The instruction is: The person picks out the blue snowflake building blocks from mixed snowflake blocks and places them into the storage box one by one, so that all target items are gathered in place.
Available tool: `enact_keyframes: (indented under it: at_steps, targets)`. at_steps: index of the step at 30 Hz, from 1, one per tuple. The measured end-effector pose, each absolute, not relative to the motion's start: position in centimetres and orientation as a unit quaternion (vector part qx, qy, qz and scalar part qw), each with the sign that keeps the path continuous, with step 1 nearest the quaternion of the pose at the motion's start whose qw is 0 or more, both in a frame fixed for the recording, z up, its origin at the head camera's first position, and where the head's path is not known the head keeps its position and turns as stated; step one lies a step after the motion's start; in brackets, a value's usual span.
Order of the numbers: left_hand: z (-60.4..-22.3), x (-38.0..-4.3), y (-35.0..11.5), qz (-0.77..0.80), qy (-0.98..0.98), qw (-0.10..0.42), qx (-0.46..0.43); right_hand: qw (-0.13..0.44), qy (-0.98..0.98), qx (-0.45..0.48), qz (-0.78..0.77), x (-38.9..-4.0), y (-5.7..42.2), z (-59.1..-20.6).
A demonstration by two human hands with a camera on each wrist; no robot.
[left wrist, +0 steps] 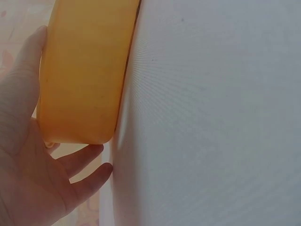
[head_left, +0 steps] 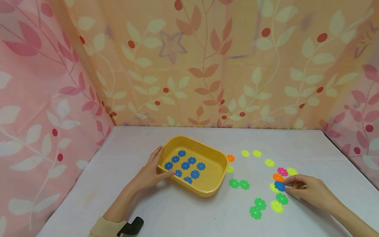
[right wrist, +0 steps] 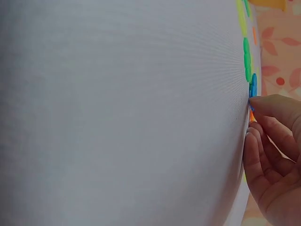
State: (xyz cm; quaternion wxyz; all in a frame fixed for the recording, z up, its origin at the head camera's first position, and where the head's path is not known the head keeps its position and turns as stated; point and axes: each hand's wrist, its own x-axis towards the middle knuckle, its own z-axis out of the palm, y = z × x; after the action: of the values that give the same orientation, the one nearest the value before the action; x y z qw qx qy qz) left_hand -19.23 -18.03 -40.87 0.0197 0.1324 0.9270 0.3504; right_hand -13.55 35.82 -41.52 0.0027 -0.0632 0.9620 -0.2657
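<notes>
A yellow plastic tray (head_left: 213, 192) sits at an angle on the table, with several blue notched discs (head_left: 185, 165) inside. My left hand (head_left: 151, 172) holds the tray's left end, thumb at the near rim and fingers round the outside; the left wrist view shows the tray wall (left wrist: 87, 75) beside the thumb. On the right, my right hand (head_left: 311, 191) pinches a blue snowflake disc (head_left: 279, 186) at its edge. That blue disc (right wrist: 254, 84) partly covers a yellow disc (head_left: 273, 187), just below an orange disc (head_left: 278, 177).
Pink (head_left: 282, 171), yellow (head_left: 276, 207) and green discs (head_left: 282, 198) lie round the right hand. Green pairs (head_left: 239, 184) lie between it and the tray. More yellow discs (head_left: 257, 153) are farther back. Floral curtains (head_left: 189, 65) border the white table (head_left: 148, 214).
</notes>
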Motion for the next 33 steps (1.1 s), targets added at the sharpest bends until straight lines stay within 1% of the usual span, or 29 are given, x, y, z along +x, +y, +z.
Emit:
enact_keyframes:
  at_steps: [5, 15, 21, 27, 33]
  targets:
    - [-40.9, -19.2, -18.1, 0.346, 0.929, 0.019, 0.132, 0.001, 0.962, -0.062, -0.265, -13.5, 35.7, -41.4]
    - [-40.9, -19.2, -18.0, 0.354, 0.926, 0.019, 0.131, -0.047, 0.961, -0.095, -0.255, -13.6, 35.5, -41.7]
    - [-40.9, -19.3, -18.0, 0.356, 0.926, 0.023, 0.126, -0.052, 0.962, -0.086, -0.255, -13.5, 35.2, -41.5]
    - [-41.1, -19.3, -18.1, 0.353, 0.927, 0.021, 0.128, -0.048, 0.95, -0.108, -0.29, -14.3, 33.5, -40.1]
    - [-41.1, -19.4, -18.0, 0.353, 0.927, 0.017, 0.128, -0.02, 0.92, -0.147, -0.362, -15.9, 30.3, -38.3]
